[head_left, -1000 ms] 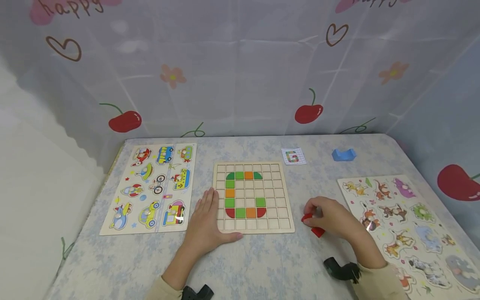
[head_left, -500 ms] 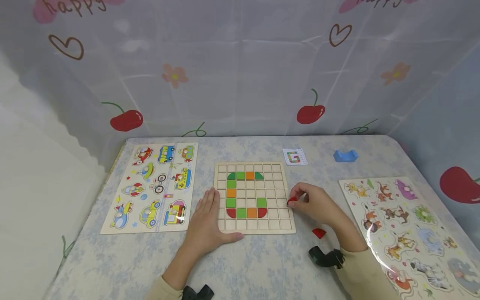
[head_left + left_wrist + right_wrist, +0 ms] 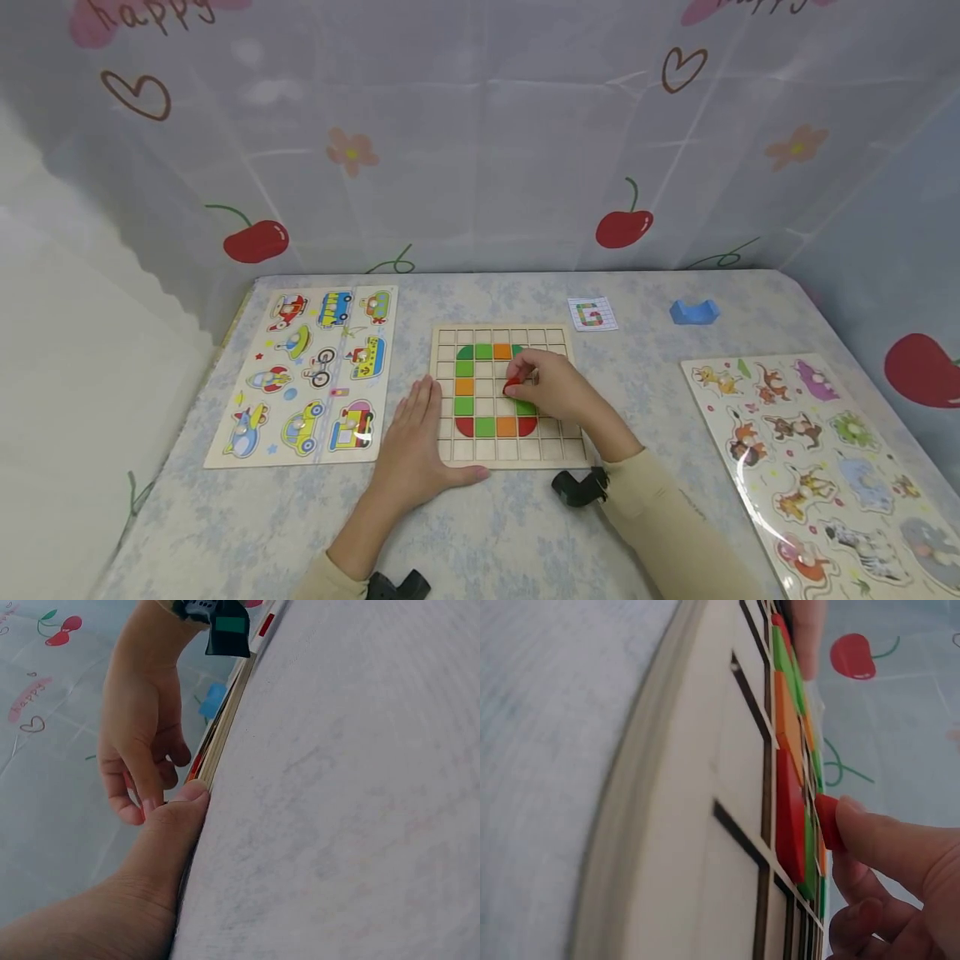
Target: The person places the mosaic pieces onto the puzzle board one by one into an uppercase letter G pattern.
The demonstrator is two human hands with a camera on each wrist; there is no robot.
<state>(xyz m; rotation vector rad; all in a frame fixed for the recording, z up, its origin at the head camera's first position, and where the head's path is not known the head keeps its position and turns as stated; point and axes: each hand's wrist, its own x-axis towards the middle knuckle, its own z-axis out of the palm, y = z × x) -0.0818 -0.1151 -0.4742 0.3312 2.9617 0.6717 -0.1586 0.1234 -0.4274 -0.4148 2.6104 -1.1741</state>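
A wooden grid board lies on the table, with green, orange and red tiles set in a G-like outline. My left hand rests against its left side with straight fingers, the thumb along the front edge. Over the right part of the board, my right hand pinches a red piece between thumb and fingers. In the right wrist view the red piece is seen just above the tiles, near a set red tile. The right hand partly covers the upper-right green tile and the green tile below it.
A small pattern card with a G lies behind the board, and a blue block sits farther right. A vehicle puzzle lies on the left, an animal puzzle on the right. The right sleeve crosses the table's front.
My right hand has picked up a red piece from the table and carried it left over the board. Another red piece left behind is now hidden by the right arm. The left hand stays put.
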